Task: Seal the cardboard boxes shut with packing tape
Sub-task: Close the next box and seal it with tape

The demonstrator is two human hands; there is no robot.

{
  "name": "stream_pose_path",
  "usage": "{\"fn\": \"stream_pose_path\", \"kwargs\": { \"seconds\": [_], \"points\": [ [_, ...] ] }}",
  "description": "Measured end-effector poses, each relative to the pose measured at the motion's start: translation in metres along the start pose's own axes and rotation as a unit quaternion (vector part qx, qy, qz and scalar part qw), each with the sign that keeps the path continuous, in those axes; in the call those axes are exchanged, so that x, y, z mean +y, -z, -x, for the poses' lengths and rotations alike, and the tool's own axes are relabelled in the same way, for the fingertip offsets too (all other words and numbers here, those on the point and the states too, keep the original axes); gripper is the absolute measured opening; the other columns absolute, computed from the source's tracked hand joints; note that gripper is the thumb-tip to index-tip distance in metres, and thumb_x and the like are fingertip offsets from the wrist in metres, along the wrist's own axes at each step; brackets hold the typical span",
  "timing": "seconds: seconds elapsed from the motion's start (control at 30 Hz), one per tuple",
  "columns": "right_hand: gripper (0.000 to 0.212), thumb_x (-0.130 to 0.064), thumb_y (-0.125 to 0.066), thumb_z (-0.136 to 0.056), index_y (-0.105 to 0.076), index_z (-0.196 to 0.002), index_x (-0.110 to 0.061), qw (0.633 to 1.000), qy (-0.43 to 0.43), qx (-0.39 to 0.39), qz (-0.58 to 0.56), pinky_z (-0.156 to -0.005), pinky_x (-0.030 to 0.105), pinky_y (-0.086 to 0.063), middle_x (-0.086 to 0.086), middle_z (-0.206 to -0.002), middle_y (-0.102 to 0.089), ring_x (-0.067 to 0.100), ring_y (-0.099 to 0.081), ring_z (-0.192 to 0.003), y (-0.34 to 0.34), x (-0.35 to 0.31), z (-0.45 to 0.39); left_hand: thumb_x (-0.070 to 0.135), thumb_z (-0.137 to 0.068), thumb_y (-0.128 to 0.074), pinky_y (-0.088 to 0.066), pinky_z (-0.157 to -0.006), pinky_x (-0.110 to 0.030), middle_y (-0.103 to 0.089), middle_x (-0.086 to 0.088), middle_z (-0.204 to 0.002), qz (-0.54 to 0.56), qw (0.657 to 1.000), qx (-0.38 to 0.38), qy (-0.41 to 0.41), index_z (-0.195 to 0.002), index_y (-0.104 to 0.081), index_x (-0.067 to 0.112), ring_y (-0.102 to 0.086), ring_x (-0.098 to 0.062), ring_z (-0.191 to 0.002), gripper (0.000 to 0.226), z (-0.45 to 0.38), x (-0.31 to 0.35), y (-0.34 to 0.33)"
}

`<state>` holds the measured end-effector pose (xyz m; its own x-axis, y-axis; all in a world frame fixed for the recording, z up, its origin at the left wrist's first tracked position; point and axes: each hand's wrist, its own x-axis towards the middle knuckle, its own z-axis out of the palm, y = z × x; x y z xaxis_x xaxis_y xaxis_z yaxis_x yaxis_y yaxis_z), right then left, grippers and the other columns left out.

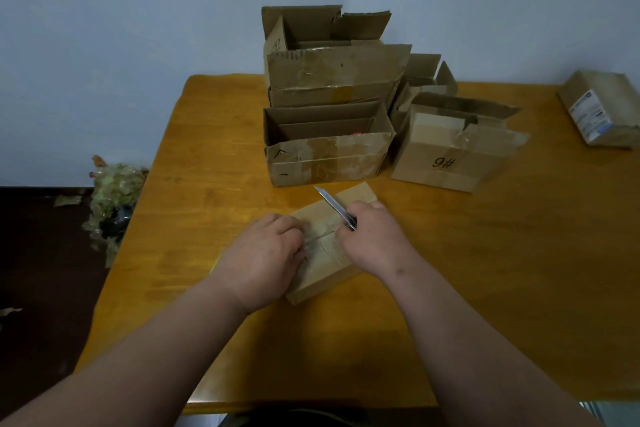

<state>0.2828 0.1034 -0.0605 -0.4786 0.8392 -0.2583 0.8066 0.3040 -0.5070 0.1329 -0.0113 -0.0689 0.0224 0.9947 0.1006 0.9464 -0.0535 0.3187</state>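
Small box [349,201] flat on the table [485,253], near its front-centre, both hands on it w/ a knife out.

Box lies closed, glossy tape [329,246] across its top, sitting just in front of the open boxes. Left hand [266,260] lies over the box's left part, fingers curled down onto the taped top, pressing it. Right hand [372,239] wraps round a utility knife [334,206], fingers closed tight on the handle, blade pointing up and away to the left over the box. Behind: low open box [325,146] w/ old tape on its front, taller open box [332,62] stacked further back, box marked "9#" [450,152] to the right, flaps up. Far right edge, a sealed parcel [602,107] w/ a white label. Off the table's left, a heap of crumpled tape scraps [114,198] on the dark floor.
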Motion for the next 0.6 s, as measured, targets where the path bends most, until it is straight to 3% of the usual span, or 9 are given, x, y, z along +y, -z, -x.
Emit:
{"fn": "stream_pose_path", "kwargs": {
  "seconds": [0.33, 0.5, 0.53, 0.6],
  "points": [
    [0.019, -0.03, -0.052, -0.094, -0.058, -0.107, -0.017, 0.999, -0.009, -0.03, -0.005, -0.071, 0.03, -0.045, 0.003, -0.104, -0.048, 0.02, -0.053, -0.087, 0.006, -0.001, -0.004, 0.01, -0.092, -0.057, -0.037, -0.082, -0.03, -0.057, -0.004, -0.101, 0.066, 0.982, 0.077, 0.158, -0.086, -0.062, 0.011, -0.05, -0.023, -0.091, 0.009, 0.0, 0.007, -0.015],
    [0.02, -0.03, -0.051, -0.094, -0.056, -0.109, -0.017, 0.999, -0.017, -0.048, -0.004, -0.077, 0.037, -0.052, 0.003, -0.104, -0.048, 0.021, -0.055, -0.088, 0.008, -0.004, -0.006, 0.005, -0.094, -0.055, -0.031, -0.071, -0.01, -0.048, 0.001, -0.093, 0.214, 0.91, 0.155, 0.318, -0.079, -0.055, 0.012, -0.042, -0.01, -0.086, 0.017, 0.0, 0.005, -0.011],
    [0.02, -0.03, -0.05, -0.094, -0.055, -0.109, -0.017, 0.999, -0.02, -0.05, -0.004, -0.079, 0.039, -0.053, 0.003, -0.103, -0.047, 0.022, -0.055, -0.089, 0.008, -0.005, -0.007, 0.007, -0.095, -0.054, -0.032, -0.071, -0.011, -0.049, 0.0, -0.092, 0.243, 0.89, 0.168, 0.347, -0.078, -0.055, 0.012, -0.043, -0.012, -0.086, 0.018, 0.001, 0.005, -0.011],
    [0.021, -0.032, -0.05, -0.094, -0.055, -0.11, -0.018, 0.998, -0.024, -0.053, 0.001, -0.082, 0.04, -0.054, 0.002, -0.103, -0.045, 0.023, -0.055, -0.09, 0.008, -0.008, -0.008, 0.015, -0.098, -0.052, -0.037, -0.067, -0.026, -0.054, -0.008, -0.092, 0.33, 0.834, 0.19, 0.398, -0.078, -0.055, 0.014, -0.049, -0.021, -0.084, 0.02, 0.003, 0.004, -0.014]
  ]
}}
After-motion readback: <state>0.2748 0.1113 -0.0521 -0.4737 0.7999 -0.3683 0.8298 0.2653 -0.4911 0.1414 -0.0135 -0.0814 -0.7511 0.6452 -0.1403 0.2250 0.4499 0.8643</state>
